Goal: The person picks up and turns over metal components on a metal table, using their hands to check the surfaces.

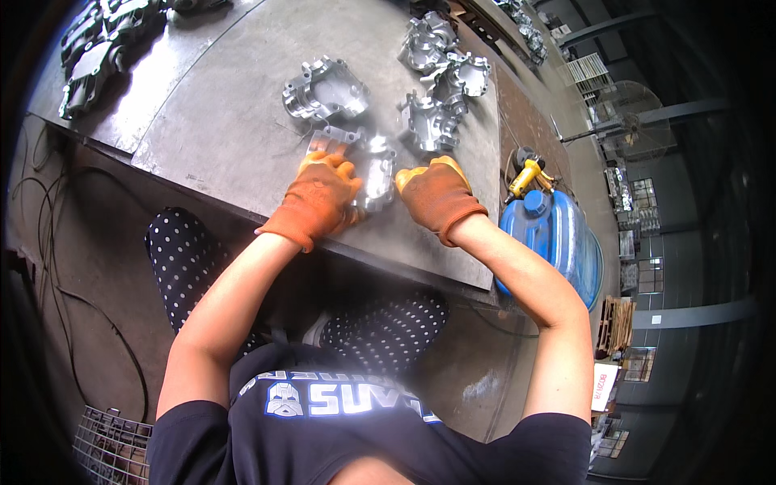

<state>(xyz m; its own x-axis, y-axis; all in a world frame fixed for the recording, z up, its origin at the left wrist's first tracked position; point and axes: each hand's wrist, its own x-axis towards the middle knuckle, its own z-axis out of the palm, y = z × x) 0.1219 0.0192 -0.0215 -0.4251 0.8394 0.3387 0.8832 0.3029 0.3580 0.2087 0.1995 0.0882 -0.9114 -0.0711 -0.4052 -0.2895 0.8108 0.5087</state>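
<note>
Both of my hands wear orange work gloves. My left hand [317, 192] is closed on the left side of a silver cast-metal housing [377, 171], near the front edge of the metal-topped table [218, 121]. Just right of that housing is my right hand [436, 194], its fingers curled in. Whatever those fingers hold, if anything, is hidden and slightly blurred. A second silver housing [326, 87] rests a little farther back, open side up. Several more silver housings [432, 121] stand in a row along the right side of the table.
Darker castings [89, 69] lie at the far left. Beyond the table's right edge are a blue plastic jerrycan [537, 234] and a yellow power tool [527, 176]. A fan [630, 117] stands farther right. Cables [61, 267] hang at left, above a wire basket [109, 444].
</note>
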